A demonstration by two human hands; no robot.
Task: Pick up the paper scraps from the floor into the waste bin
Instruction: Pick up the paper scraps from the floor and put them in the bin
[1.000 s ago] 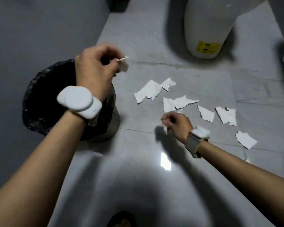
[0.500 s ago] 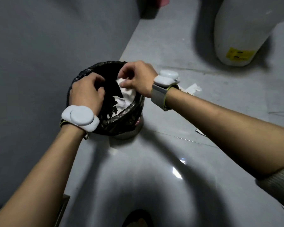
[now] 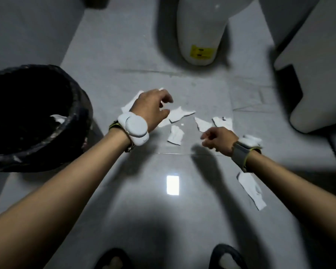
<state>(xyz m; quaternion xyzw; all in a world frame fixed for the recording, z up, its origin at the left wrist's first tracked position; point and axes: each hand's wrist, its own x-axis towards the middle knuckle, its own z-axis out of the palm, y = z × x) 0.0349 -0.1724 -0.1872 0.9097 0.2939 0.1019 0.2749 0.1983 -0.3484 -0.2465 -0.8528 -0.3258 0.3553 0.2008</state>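
Observation:
Several torn white paper scraps (image 3: 175,135) lie on the grey tiled floor ahead of me, with one longer scrap (image 3: 251,190) nearer on the right. The waste bin (image 3: 81,121), lined with a black bag, stands at the left and shows white paper inside. My left hand (image 3: 153,108) hovers over the left scraps, fingers spread and curled downward, holding nothing. My right hand (image 3: 218,139) sits low beside the right scraps, fingers loosely curled; I see nothing in it. Both wrists carry white devices.
A white pedestal (image 3: 200,35) with a yellow label stands at the back. A white fixture (image 3: 318,84) fills the right side. A grey wall runs along the left behind the bin. My two dark shoes (image 3: 227,257) show at the bottom edge.
Both hands have left the bin's mouth and swung right, back over the scraps on the floor. The paper they held is now in the bin.

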